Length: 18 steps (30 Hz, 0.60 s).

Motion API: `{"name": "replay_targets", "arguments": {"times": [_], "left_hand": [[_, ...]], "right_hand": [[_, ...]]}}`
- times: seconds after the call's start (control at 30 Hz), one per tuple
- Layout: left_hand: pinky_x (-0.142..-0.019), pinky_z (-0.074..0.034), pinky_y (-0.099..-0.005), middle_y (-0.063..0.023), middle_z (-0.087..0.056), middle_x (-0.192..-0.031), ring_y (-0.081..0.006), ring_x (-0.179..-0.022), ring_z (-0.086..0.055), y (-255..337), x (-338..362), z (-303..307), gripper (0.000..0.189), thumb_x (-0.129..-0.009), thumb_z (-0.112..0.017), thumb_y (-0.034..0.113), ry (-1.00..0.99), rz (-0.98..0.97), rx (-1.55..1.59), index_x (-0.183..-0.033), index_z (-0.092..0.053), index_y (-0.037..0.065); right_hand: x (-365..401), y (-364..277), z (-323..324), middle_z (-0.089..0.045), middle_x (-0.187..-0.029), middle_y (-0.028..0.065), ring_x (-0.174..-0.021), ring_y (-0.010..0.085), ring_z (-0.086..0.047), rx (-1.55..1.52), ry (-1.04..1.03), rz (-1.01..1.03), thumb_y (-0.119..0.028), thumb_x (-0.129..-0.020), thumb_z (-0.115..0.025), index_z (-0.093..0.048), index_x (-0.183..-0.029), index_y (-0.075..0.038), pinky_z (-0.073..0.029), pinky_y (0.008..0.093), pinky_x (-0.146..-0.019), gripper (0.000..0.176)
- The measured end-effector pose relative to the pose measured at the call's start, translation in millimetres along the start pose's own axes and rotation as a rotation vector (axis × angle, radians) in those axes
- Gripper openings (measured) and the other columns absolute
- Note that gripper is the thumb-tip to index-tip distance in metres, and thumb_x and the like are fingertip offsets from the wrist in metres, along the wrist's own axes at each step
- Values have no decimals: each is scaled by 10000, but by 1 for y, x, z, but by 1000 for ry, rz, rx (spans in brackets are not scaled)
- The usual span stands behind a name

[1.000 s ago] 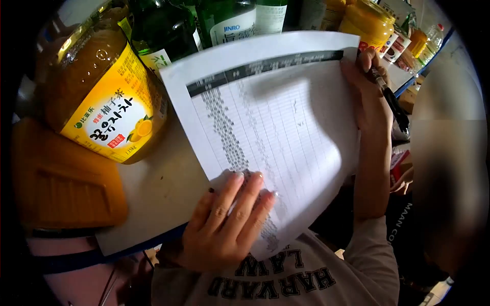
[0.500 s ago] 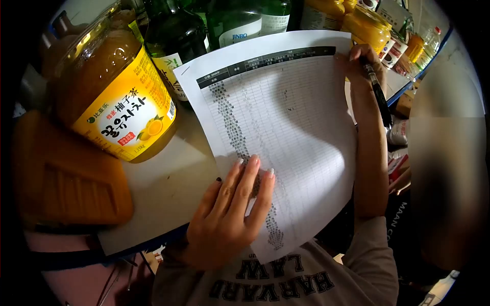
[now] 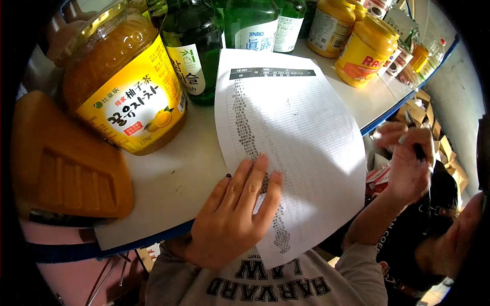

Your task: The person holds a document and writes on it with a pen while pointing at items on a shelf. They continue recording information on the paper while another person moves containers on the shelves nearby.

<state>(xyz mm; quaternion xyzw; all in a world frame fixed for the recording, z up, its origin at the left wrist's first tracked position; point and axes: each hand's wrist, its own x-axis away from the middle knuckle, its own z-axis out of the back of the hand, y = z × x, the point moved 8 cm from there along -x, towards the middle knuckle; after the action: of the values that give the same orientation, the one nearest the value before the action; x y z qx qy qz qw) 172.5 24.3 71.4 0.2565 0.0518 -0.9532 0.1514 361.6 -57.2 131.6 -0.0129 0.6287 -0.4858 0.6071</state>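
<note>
A printed sheet [image 3: 296, 137] with a table of rows lies on the white shelf [image 3: 173, 178], its lower right part hanging over the blue edge. My left hand [image 3: 232, 217] presses flat on the sheet's lower left, fingers spread. My right hand [image 3: 408, 163] is off the paper, to the right beyond the shelf edge, closed around a black pen [image 3: 417, 150]. A big jar of yellow citron tea [image 3: 125, 81] stands just left of the sheet.
Green bottles [image 3: 196, 46] and yellow jars [image 3: 365, 51] stand behind the sheet. An orange plastic object [image 3: 66, 163] lies at the left. Another person in dark clothing [image 3: 434, 224] is low at the right, beside cartons [image 3: 434, 127] below the shelf.
My right hand let go of the sheet's top right corner and dropped to the right with the pen. The sheet now lies flatter on the shelf. The view tilted down.
</note>
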Motion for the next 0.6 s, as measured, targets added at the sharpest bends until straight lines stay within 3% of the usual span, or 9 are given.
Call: {"name": "replay_targets", "arguments": {"times": [0.1, 0.17, 0.3, 0.4, 0.5, 0.6], "left_hand": [[-729, -461, -320, -147, -525, -1060, -250, -946, -539, 0, 2, -1, 244, -761, -515, 117, 8, 3, 19, -994, -537, 50], [-718, -460, -278, -114, -556, -1014, -213, -916, -557, 0, 2, -2, 219, -769, -500, 139, 33, -34, -44, -971, -554, 71], [-709, -455, -255, -85, -574, -971, -191, -911, -560, 0, 4, -3, 223, -779, -480, 153, 80, -84, -113, -975, -555, 76], [-740, -452, -309, -144, -517, -1029, -247, -965, -522, -3, 2, -8, 261, -786, -496, 154, -3, -52, -28, -1030, -515, 61], [-707, -435, -234, -76, -568, -974, -173, -925, -542, -5, 2, -4, 214, -803, -455, 175, 11, -43, -42, -957, -559, 68], [-713, -429, -230, -70, -568, -968, -167, -930, -535, -8, 10, -1, 212, -805, -451, 177, 45, -26, -26, -939, -565, 59]], "right_hand": [[12, -10, -15, -479, -543, 120, -416, 160, -418, -359, 64, -143, -561, -775, -334, -334, -981, 71, -369, 287, -428, 664], [20, -13, -12, -489, -536, 83, -371, 133, -376, -220, 156, -213, -476, -769, -450, -383, -964, 18, -327, 241, -360, 535], [13, -49, -50, -548, -618, 104, -439, 146, -474, 12, -243, 49, -289, -721, -575, -500, -759, -29, -377, 208, -395, 273], [21, -65, -95, -583, -711, 132, -552, 166, -554, 98, -467, 237, -206, -689, -615, -564, -712, -46, -428, 215, -463, 169], [27, -51, -122, -580, -802, 138, -657, 191, -573, 206, -447, 244, -221, -672, -616, -589, -828, -41, -451, 250, -537, 240], [24, -39, -134, -567, -845, 135, -689, 221, -566, 343, -404, 185, -181, -674, -614, -573, -893, -31, -456, 276, -576, 268]]}}
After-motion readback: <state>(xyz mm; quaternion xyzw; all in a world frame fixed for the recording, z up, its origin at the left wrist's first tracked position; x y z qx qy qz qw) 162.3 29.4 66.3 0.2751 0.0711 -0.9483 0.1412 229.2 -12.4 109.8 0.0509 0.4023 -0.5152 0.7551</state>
